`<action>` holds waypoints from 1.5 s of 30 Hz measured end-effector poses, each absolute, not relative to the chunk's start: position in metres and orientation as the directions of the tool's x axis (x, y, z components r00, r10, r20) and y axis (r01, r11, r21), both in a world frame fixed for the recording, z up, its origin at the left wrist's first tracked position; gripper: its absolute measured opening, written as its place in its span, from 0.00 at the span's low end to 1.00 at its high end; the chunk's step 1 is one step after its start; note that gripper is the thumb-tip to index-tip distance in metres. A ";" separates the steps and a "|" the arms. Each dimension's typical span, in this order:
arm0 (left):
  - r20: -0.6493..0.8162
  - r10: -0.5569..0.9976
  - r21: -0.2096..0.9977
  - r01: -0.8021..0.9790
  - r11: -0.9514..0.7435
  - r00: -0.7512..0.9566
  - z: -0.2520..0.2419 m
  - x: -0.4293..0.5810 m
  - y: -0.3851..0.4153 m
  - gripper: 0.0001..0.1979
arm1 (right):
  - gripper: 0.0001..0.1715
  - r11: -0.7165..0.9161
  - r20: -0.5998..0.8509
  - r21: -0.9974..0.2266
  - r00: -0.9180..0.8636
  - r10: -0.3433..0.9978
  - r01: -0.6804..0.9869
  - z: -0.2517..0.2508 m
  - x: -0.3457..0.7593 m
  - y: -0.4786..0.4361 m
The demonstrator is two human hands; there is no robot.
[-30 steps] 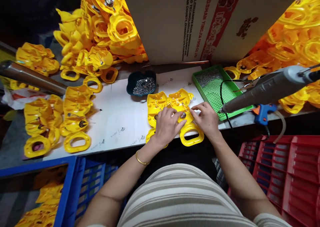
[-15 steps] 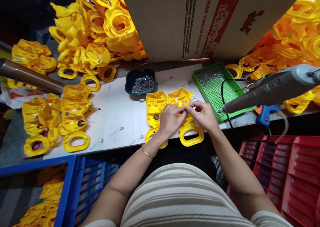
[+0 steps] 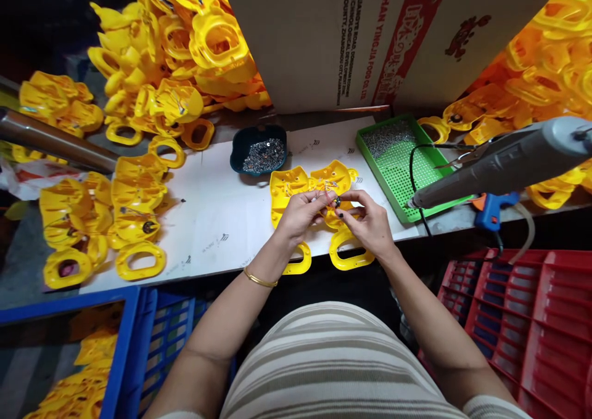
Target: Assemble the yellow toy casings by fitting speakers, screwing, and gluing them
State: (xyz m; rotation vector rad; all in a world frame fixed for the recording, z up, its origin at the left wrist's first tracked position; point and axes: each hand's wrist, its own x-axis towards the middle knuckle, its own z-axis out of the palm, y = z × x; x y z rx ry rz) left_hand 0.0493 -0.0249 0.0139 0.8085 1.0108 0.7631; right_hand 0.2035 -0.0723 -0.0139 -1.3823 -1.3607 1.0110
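Over two yellow plastic shell halves (image 3: pixel 290 177) on the white board, my hands meet fingertip to fingertip. A small dark round part (image 3: pixel 337 202) with thin red wire beside it sits between the fingers. My left hand (image 3: pixel 298 217) is closed, thumb and fingers pinching at the part's left side. On its other side, my right hand (image 3: pixel 371 223) pinches it between thumb and forefinger. The yellow oval handle ring (image 3: pixel 352 262) of the right shell lies below my right hand. My fingers partly cover both shells, and fine detail of the part is too small to make out.
A dark bowl of screws (image 3: pixel 259 154) and a green tray (image 3: pixel 393 185) of small metal pieces stand behind. An electric screwdriver (image 3: pixel 490 163) juts in from the right, near a blue glue gun (image 3: pixel 489 212). More yellow shells (image 3: pixel 139 194) lie left; crates (image 3: pixel 531 308) flank me.
Both hands have shifted slightly; the left wrist moved left and lower. The dark round part and red wire now show between the fingertips, where the hands hid them before.
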 end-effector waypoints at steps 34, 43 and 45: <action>-0.109 0.915 0.248 0.902 -0.353 0.388 0.014 0.050 -0.055 0.27 | 0.13 0.109 -0.082 -0.190 -0.127 0.988 0.976 0.012 0.196 -0.070; -0.179 0.900 0.205 0.910 -0.360 0.397 0.018 0.056 -0.053 0.27 | 0.15 0.140 -0.112 -0.256 -0.173 0.979 0.956 0.003 0.204 -0.067; -0.192 0.900 0.196 0.914 -0.356 0.392 0.018 0.060 -0.052 0.27 | 0.16 0.156 -0.127 -0.296 -0.200 0.971 0.942 0.002 0.210 -0.065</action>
